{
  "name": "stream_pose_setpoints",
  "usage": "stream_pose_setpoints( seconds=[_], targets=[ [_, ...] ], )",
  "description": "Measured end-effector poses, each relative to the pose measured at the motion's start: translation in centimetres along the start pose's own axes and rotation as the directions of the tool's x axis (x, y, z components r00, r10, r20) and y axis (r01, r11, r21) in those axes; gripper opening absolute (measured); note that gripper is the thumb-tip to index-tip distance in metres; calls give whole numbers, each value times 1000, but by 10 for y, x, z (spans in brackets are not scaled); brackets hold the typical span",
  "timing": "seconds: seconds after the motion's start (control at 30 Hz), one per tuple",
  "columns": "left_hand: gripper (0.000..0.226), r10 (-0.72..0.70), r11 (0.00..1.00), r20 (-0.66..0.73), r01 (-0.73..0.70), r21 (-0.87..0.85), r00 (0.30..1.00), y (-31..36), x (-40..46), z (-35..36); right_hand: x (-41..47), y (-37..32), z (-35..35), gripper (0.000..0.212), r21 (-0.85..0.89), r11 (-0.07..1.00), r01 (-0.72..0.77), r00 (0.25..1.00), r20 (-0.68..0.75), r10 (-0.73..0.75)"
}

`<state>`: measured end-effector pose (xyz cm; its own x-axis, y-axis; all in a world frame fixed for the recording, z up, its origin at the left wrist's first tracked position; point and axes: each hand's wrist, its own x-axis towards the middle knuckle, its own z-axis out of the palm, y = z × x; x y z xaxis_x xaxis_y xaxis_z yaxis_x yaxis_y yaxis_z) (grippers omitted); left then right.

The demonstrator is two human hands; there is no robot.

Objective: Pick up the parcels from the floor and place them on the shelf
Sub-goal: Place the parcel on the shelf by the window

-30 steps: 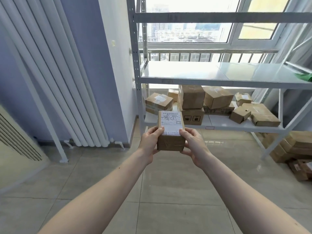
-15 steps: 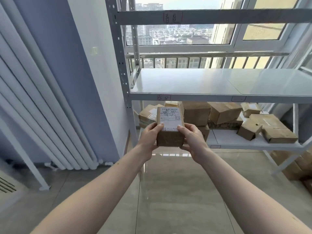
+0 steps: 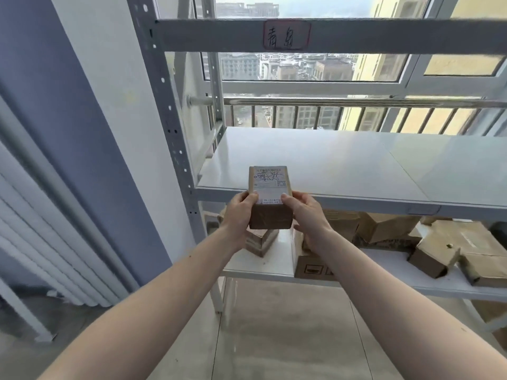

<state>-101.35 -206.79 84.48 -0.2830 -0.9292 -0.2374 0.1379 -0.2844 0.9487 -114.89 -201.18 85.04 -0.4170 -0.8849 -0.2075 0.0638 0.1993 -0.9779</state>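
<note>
Parcel (image 3: 270, 197) sits gripped between our left hand (image 3: 241, 212) and right hand (image 3: 303, 212), long axis pointing onto the shelf (image 3: 343, 165) just ahead.

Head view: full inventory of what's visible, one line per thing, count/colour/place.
small brown cardboard parcel with white label: 1, brown, held upright between both hands at the front edge of the middle shelf board
grey metal shelf rack: 1, pale grey, ahead, in front of the window
middle shelf board: 1, white-grey, bare where visible
brown cardboard boxes on the lower shelf: several, count unclear, brown, piled under the middle board
handwritten tag: 1, red-outlined, on the rack's upper beam
window with railing: 1, behind the rack
white ribbed radiator: 1, left wall
tiled floor: beige, below
left hand: grips the parcel's left side
right hand: grips the parcel's right side
</note>
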Motion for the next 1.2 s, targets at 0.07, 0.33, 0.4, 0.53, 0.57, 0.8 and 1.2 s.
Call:
stream_pose_setpoints(
  seconds=[0.07,0.33,0.4,0.53,0.57,0.8,1.2],
  targets=[
    [26,3,1000,5,-3,-1,1000,6,33,1,28,-6,4,41,-22,1000,7,1000,-10,-7],
    [42,-25,993,131,10,114,991,31,153,-2,132,-29,29,35,-77,997,-1,997,-77,-5],
    [47,-25,995,149,10,104,989,32,178,-2,152,-29,33,32,-88,996,1,996,-93,-9],
    [48,-39,991,153,19,135,987,27,210,-3,181,-26,39,45,-98,995,-33,991,-131,20],
    [48,-41,990,152,20,142,987,25,217,-4,187,-26,41,46,-101,994,-42,990,-135,28],
    [53,-24,993,169,4,119,985,16,247,-11,212,-19,46,40,-122,992,-43,992,-127,27],
    [108,151,903,258,-239,358,954,7,260,-37,225,-5,17,84,-449,871,197,976,3,-219]
  ],
)
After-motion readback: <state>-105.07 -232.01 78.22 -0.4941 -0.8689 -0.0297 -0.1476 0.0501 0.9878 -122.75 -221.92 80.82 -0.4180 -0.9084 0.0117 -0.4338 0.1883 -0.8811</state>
